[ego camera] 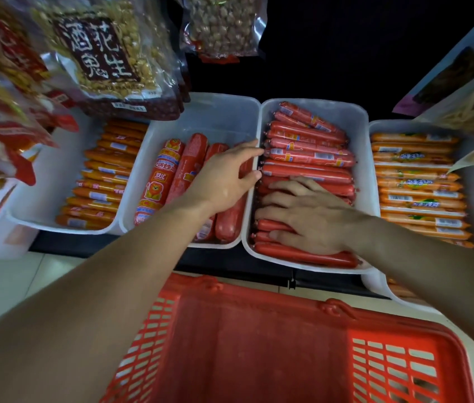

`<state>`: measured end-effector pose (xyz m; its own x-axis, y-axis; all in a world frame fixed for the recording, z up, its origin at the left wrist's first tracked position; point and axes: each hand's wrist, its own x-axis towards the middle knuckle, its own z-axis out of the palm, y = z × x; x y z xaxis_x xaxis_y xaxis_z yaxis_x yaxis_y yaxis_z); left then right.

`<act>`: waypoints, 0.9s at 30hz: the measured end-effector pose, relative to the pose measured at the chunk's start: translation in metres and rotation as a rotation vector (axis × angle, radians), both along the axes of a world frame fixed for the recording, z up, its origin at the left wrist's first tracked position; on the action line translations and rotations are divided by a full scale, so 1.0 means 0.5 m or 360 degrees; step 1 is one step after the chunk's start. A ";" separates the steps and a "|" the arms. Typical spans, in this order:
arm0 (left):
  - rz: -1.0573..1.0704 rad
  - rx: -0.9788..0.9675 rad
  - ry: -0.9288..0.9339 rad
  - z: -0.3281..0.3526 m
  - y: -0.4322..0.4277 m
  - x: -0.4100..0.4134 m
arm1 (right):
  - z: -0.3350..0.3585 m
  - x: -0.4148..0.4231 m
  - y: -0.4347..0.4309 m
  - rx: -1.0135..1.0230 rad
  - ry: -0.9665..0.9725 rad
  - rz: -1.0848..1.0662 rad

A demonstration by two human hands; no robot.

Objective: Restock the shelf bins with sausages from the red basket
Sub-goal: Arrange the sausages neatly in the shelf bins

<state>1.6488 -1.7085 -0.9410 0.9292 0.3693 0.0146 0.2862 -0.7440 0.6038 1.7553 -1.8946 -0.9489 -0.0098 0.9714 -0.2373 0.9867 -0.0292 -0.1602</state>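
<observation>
Several white shelf bins stand in a row. One bin (pixel 357 120) holds a stack of thin red sausages (pixel 308 154). My right hand (pixel 308 218) lies flat on the near ones, fingers spread. The bin to its left (pixel 215 112) holds a few thick red sausages (pixel 158 181). My left hand (pixel 225 177) rests over them at the wall between the two bins, fingers curled against it. The red basket (pixel 259 338) sits below the shelf, and no sausages show in the visible part of it.
Bins of orange sausages stand at the far left (pixel 102 175) and far right (pixel 415 187). Bags of peanuts (pixel 105 50) and other snacks hang above the bins on the left. Another white bin (pixel 398 289) sits lower right. Pale floor tiles (pixel 6 289) lie on the left.
</observation>
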 end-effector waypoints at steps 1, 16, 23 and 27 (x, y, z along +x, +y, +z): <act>-0.0044 0.0015 0.0063 0.005 0.009 0.000 | 0.000 0.003 -0.006 -0.0003 -0.0036 0.0008; 0.0012 -0.0180 0.0044 -0.009 0.009 0.002 | -0.002 -0.020 -0.002 0.0074 0.0311 0.0040; -0.0007 -0.0167 0.0053 -0.007 0.008 0.002 | -0.009 -0.027 -0.015 -0.0071 0.0352 0.0019; -0.0003 -0.0220 0.0044 -0.010 0.011 0.004 | 0.019 -0.025 -0.009 0.0019 0.0352 0.0012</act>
